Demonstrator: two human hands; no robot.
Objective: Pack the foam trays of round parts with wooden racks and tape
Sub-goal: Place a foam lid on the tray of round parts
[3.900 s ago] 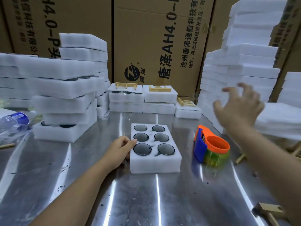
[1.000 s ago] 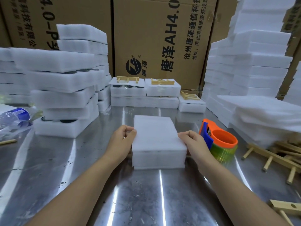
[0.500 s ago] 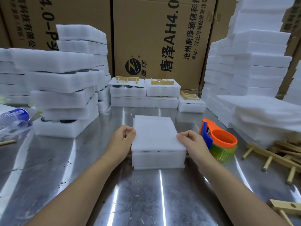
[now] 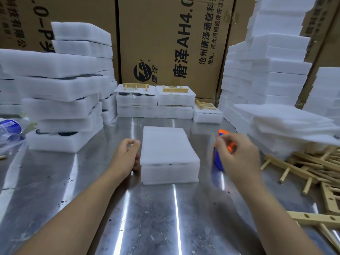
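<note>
Behind the shiny metal tabletop [image 4: 147, 218] stand big brown cardboard boxes [image 4: 165, 34]. On the middle one I can read "AH4.0" and the large black signs "唐泽", with a round black logo [image 4: 142, 72] beside them. Smaller lines say "沧州唐泽通信科" and "地址:河北河间经济开"; the rest is cut off. The box on the left has writing too, but it is turned round and foam hides much of it.

Tall white foam stacks [image 4: 266, 70] rise on both sides of me. Dark round parts [image 4: 66, 133] peek out of the left stack. A pile of thin foam sheets [image 4: 287, 122] lies low on the right, and it covers part of a heap of wooden racks [image 4: 312, 166].

At the back are packed trays [image 4: 137, 100], each with a rack on top.

The foam tray [image 4: 169, 172] sits in the middle of the tabletop, right in front of me, with a foam lid [image 4: 167, 146] lying flat on it.

My left hand [image 4: 125, 159] is just beside the tray's left side. Its fingers [image 4: 135, 143] are loosely curled and hold nothing.

My right hand [image 4: 239, 155] is blurry and blocks most of the orange and blue tape holder [image 4: 218, 161]. I cannot tell if it grips it.

A bottle [image 4: 9, 126] with a blue label lies far left; its words are too small to read.
</note>
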